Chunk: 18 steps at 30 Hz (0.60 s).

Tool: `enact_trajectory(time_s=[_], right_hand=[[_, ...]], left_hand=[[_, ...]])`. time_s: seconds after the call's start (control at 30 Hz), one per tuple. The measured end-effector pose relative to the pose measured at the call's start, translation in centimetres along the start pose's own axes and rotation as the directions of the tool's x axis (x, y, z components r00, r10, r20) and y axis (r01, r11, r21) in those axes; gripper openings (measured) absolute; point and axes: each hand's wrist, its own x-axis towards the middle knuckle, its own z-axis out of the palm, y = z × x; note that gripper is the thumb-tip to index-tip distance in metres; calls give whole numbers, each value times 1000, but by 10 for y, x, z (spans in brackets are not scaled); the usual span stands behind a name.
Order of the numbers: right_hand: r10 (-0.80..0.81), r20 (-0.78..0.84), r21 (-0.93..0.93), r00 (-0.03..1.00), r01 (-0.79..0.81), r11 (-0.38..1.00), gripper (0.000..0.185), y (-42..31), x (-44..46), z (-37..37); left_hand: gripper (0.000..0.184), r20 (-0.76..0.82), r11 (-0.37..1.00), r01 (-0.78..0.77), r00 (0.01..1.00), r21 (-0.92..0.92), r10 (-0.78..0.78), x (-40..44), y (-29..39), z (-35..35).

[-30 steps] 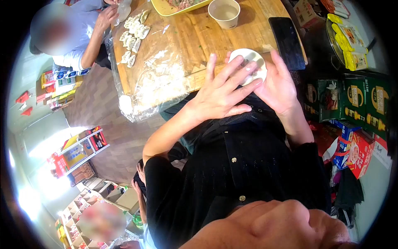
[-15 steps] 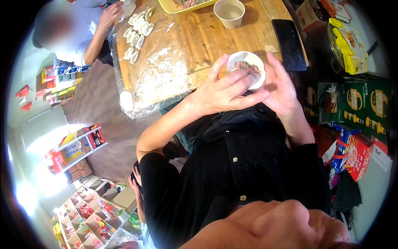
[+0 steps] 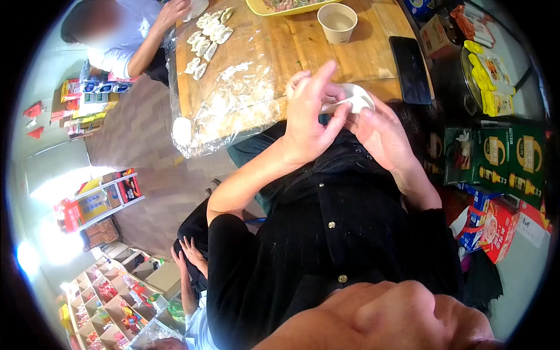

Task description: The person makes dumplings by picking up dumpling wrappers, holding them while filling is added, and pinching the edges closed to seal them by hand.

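Observation:
A round white dough wrapper (image 3: 357, 98) is held between both hands over the near table edge, partly folded, its inside hidden. My left hand (image 3: 313, 114) pinches its left side with the thumb and a finger, while another finger points up. On the right side, my right hand (image 3: 382, 131) grips the wrapper, thumb in front and fingers behind. Beyond the hands are a paper cup (image 3: 338, 24) of liquid and a yellow tray (image 3: 291, 10) of meat filling. Several white dumplings (image 3: 210, 35) lie on plastic film at the table's left.
A black phone (image 3: 411, 70) lies at the right edge of the wooden table (image 3: 291, 44). Another person (image 3: 125, 35) sits at the upper left; a further person's hands (image 3: 191, 256) show lower left. Right of the table are a pot (image 3: 469, 81) and boxes (image 3: 496, 224).
The wrapper was open with meat filling showing; now it is partly folded, its filling out of sight. My left fingers have moved from the filling to the wrapper's edge. The view has shifted slightly.

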Motion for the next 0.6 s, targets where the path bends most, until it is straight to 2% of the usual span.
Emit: enact_trajectory(time_s=[0.03,0.1,0.23,0.3,0.43,0.53,0.6], right_hand=[[3,5,-4,1000,-3,1000,46,3,-1,0],[-43,-122,-189,992,19,982,43,8,-2,1],[-66,-87,-266,994,41,963,43,10,-2,1],[-65,-89,-287,994,37,957,43,10,-2,1],[-103,-109,-281,989,68,957,42,16,-2,1],[-108,-97,-257,989,80,963,40,18,0,-1],[-117,-80,-270,990,91,959,39,18,-2,-2]], left_hand=[[79,-7,1000,0,1000,3,0,-2,0,1],[78,-79,999,45,996,13,-44,-5,-2,3],[77,-85,998,48,995,35,-45,-8,1,4],[73,-146,1000,29,989,5,-28,-8,0,6],[73,-150,999,9,989,51,-1,-8,-1,5],[74,-158,998,48,987,47,-40,-12,-1,7],[75,-169,989,146,975,17,-141,-14,2,6]])
